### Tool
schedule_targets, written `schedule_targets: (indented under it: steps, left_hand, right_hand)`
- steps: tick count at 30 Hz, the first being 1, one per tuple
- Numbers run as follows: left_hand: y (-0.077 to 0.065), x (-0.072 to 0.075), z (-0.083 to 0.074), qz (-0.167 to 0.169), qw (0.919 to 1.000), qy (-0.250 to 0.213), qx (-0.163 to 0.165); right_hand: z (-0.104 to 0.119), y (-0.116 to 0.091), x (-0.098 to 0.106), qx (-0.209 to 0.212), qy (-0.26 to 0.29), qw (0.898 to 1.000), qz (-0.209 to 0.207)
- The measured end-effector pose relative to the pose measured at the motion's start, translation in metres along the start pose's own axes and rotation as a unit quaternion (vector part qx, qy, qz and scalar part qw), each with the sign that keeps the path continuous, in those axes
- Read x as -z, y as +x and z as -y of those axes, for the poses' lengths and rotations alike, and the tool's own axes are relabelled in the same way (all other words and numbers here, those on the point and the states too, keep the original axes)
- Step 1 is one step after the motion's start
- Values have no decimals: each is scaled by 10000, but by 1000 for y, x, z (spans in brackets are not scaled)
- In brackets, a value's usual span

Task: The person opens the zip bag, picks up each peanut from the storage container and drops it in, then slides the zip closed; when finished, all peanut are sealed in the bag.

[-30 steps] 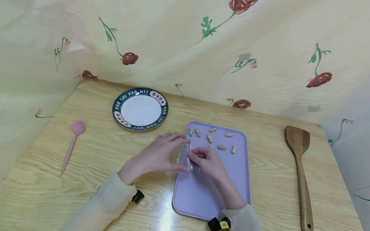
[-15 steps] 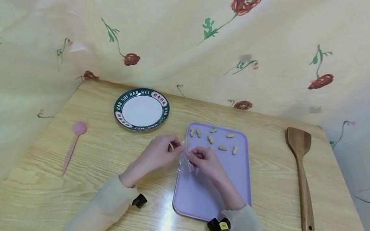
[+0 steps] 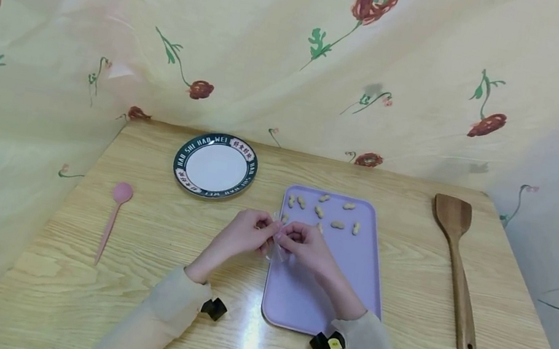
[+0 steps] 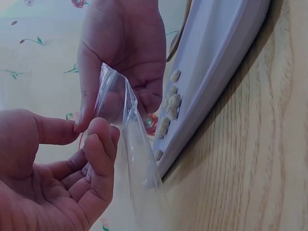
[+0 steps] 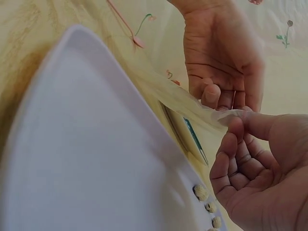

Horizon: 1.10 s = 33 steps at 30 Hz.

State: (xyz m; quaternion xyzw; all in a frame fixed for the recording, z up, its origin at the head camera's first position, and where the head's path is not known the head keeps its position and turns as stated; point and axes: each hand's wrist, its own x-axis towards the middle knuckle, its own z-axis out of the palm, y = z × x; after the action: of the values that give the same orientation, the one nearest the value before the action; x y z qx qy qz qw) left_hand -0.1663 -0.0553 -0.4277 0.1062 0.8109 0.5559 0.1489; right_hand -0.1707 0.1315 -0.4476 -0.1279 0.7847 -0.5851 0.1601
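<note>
Over the nine-o'clock edge of the tray (image 3: 304,300), a clear, glossy, creased bag (image 4: 137,154) hangs, left hand (image 3: 245,233) and right hand (image 3: 312,249) fingertips clamped on it.

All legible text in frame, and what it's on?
"HAO SHI HAO WEI": plate rim, upper left in the head view; repeat along right and bottom is less clear.
Chinese characters in pale rim panels: too blurred to quote surely.
Yellow label on black right-wrist device: too small to read.
</note>
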Motion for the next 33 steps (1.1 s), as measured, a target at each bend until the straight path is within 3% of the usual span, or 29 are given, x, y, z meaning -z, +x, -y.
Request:
schedule_targets:
  steps: [19, 33]
  left_hand:
    - [3, 1, 4, 96, 9992, -285, 278]
    - [2, 2, 2, 177, 9992, 25, 357]
  right_hand:
    - [1, -1, -7, -38, 161, 9998, 103]
    - [2, -1, -10, -78, 15, 9998, 182]
